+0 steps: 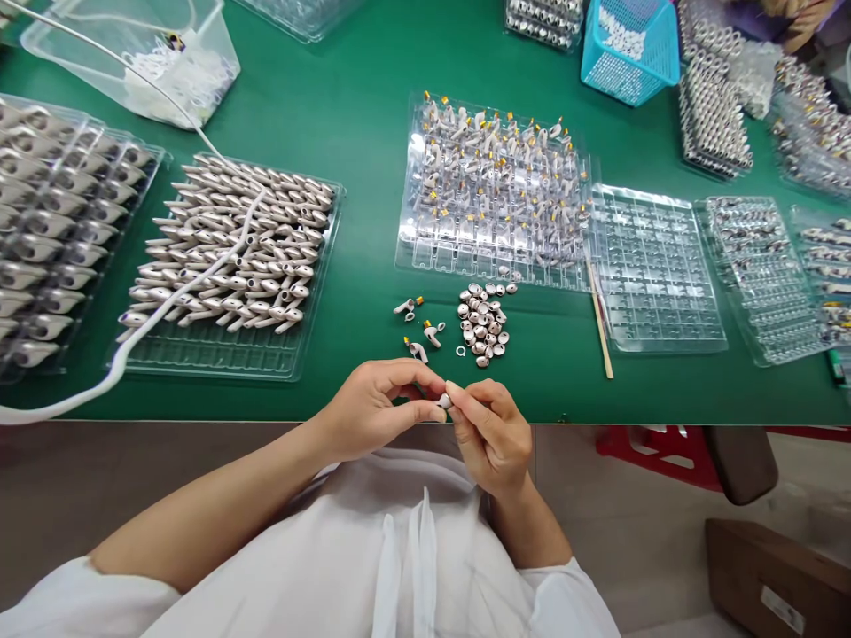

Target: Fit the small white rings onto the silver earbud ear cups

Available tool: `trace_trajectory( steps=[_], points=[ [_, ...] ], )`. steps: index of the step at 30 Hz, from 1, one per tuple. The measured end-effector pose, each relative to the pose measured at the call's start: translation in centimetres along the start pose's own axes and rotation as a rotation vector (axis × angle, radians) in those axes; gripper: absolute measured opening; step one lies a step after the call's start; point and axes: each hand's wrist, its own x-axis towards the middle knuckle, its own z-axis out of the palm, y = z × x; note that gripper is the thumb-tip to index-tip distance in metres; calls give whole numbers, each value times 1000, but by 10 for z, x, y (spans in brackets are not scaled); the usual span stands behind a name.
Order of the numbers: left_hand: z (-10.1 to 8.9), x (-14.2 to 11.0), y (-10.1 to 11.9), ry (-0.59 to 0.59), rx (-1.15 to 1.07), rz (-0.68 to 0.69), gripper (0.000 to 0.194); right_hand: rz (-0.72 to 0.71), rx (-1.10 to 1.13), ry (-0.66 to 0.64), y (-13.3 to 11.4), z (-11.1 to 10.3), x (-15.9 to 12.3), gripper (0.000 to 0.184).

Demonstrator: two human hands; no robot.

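Close to the table's front edge, my left hand (378,403) and my right hand (493,431) meet, both pinching one small whitish earbud part (443,401). Fingertips cover much of it. Just beyond my hands lie a few loose earbud stems (432,334) with orange tips and a small white ring (461,352). To their right is a heap of little round silvery-beige caps (482,323). Behind the heap, a clear tray (407,239) holds rows of stem parts with orange tips.
On the left, a tray (299,350) carries many beige shells, with a white cable (192,288) across it. A clear bin (230,66) stands behind. Rightward are a wooden stick (602,328), a clear compartment tray (665,341) and a blue basket (628,80). A red stool (665,452) is below.
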Motion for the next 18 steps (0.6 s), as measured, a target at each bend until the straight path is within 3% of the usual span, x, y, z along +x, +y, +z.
trace_trajectory(
  steps=[6, 15, 18],
  points=[
    [3, -3, 0, 26, -36, -16, 8, 81, 49, -63, -1, -5, 4, 43],
    [6, -4, -1, 73, -356, -294, 13, 30, 55, -66, 0, -4, 5, 42],
    [6, -5, 0, 93, -356, -349, 13, -17, 27, -40, -1, -2, 5, 43]
  ],
)
